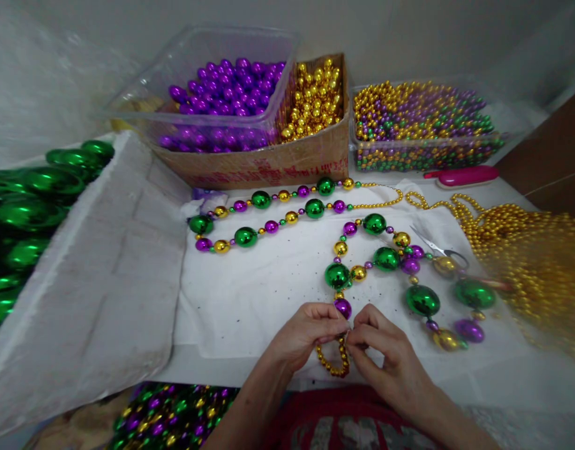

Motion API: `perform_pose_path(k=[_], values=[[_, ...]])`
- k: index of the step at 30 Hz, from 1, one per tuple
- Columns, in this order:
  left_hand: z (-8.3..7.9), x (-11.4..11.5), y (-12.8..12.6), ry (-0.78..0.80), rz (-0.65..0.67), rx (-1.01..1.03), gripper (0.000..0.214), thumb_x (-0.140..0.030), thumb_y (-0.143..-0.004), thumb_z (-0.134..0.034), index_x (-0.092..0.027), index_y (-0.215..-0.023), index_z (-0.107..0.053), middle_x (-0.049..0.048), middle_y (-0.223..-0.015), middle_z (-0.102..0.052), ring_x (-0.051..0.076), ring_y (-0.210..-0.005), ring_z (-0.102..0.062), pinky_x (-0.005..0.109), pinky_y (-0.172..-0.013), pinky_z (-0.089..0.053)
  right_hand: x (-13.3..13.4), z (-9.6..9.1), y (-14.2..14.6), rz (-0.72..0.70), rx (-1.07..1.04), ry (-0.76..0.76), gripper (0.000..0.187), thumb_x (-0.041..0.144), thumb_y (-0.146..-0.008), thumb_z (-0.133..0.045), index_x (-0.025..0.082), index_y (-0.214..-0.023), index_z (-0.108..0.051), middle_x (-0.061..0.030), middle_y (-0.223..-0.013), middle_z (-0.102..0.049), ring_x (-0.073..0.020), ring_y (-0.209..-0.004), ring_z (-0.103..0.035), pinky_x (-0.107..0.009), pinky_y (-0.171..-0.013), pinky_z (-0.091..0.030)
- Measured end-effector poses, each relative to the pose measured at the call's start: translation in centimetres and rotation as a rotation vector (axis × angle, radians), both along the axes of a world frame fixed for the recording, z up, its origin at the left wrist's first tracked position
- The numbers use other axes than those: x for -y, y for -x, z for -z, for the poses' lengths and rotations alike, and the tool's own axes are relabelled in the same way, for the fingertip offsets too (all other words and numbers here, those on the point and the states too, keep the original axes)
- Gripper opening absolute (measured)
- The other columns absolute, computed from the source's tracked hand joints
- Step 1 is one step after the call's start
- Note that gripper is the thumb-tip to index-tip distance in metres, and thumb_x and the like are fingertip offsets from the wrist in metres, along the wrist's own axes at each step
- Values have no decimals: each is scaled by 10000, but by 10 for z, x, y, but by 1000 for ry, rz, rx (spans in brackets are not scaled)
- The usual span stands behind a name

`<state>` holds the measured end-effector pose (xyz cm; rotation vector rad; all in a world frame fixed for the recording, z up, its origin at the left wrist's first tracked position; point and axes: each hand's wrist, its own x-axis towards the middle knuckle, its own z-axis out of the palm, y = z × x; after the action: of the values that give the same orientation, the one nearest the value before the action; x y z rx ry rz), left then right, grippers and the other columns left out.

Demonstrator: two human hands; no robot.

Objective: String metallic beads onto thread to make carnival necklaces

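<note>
Close in front of my body, both hands meet at one end of a bead necklace (338,275) of large green, gold and purple balls. My left hand (309,331) pinches it just below a purple ball (342,308). The fingertips of my right hand (384,350) are pinched together right beside, at the same joint; the thin cord there is too small to make out clearly. A loop of small gold beads (333,371) hangs beneath the fingers. The rest of the necklace curves over the white cloth (269,294) to the right. Farther back lies another bead necklace (245,237), with a gold bead chain at its right end.
Scissors (432,242) lie right of the necklace. A gold bead pile (512,244) covers the right side. Behind stand a purple-ball tub (184,117), a cardboard box (315,153) of gold balls and a small-bead tub (409,145), near a pink-handled tool (468,177). A foam box (128,269) stands left.
</note>
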<state>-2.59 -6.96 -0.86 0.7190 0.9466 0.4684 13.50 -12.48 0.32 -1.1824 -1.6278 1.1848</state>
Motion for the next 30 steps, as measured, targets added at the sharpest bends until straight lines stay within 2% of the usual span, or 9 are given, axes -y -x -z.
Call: perform_pose_path(k=[4,7,12,15,17,19,22,26,30], values=[[1,-3,2,-4,57,12,175,-294,-622,-732,-132,-620,-664,-46,-469,-442,46,-438,-275,226,-462,-145,2,3,1,-12,10,3,181,45,-810,-481,191,-748,-569,-17,-788,-459,-150,-740,-494,-268,-609,-396],[0,-6,5,-50,123,-37,185,-303,-623,-735,-136,-675,-673,-20,-546,-534,55,-463,-348,210,-462,-202,2,2,1,-15,19,7,176,42,-804,-484,191,-744,-556,-14,-791,-463,-148,-738,-496,-269,-616,-394],[-6,-7,4,-297,208,-150,135,-278,-711,-657,-147,-738,-669,-18,-579,-547,79,-516,-422,202,-504,-285,-1,3,-4,13,4,44,158,91,-839,-499,188,-735,-568,-13,-791,-489,-147,-755,-513,-277,-651,-400],[-9,-4,-1,-505,214,-292,100,-217,-747,-598,-166,-736,-683,-10,-576,-556,99,-533,-442,213,-532,-312,-4,8,-8,61,-128,189,97,176,-839,-561,195,-745,-575,1,-775,-500,-135,-710,-526,-265,-619,-423],[-8,0,-7,-653,147,-382,113,-197,-749,-590,-185,-723,-700,12,-603,-594,124,-573,-481,230,-575,-334,-5,12,-9,121,-338,361,83,256,-799,-636,206,-806,-569,15,-761,-509,-128,-654,-543,-242,-544,-445],[-6,5,-14,-749,9,-440,114,-198,-744,-607,-203,-712,-715,32,-631,-623,147,-610,-510,248,-620,-352,-7,13,-9,183,-574,510,218,330,-767,-678,219,-907,-553,16,-757,-545,-140,-647,-580,-235,-502,-468],[-1,13,-23,-739,-191,-467,106,-214,-740,-628,-213,-684,-719,32,-601,-618,147,-577,-512,256,-621,-366,-11,11,-9,209,-802,641,302,388,-788,-656,211,-1006,-545,-9,-751,-620,-167,-674,-634,-254,-516,-500],[3,18,-29,-667,-269,-423,101,-218,-745,-631,-207,-691,-716,16,-594,-626,137,-548,-526,245,-570,-377,-16,11,-7,190,-836,739,335,362,-744,-711,166,-998,-613,-28,-698,-674,-145,-595,-644,-215,-475,-490],[4,18,-27,-671,-270,-408,82,-217,-737,-644,-197,-704,-716,12,-598,-637,134,-559,-544,232,-549,-383,-17,16,-6,193,-739,728,249,326,-689,-758,136,-804,-647,-30,-618,-680,-122,-536,-618,-178,-433,-459]])
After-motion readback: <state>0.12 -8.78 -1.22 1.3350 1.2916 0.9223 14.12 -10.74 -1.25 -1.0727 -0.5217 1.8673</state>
